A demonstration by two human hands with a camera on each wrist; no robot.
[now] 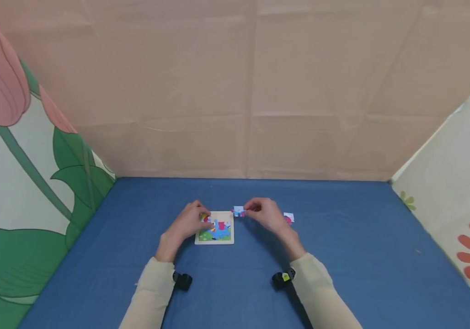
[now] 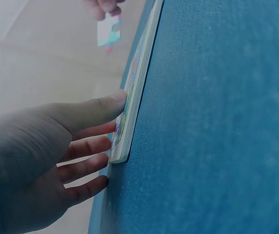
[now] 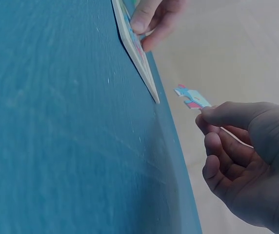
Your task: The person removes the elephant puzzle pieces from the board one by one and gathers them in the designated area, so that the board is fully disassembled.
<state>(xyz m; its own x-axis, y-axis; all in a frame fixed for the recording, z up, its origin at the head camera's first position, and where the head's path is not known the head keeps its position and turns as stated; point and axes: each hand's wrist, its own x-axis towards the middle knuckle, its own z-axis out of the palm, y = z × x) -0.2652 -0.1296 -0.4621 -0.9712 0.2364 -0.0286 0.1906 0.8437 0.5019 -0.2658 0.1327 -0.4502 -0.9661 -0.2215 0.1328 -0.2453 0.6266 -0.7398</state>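
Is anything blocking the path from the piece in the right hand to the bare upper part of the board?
Nothing visible does. The right hand holds the piece just right of the board; the left hand is at the board's left side, apparently clear of that path.

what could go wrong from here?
The right hand pinches the held piece near one edge, so it may twist or slip. The left hand, at the board, might knock the set pieces loose. The spare piece lies beside the right hand and could get nudged.
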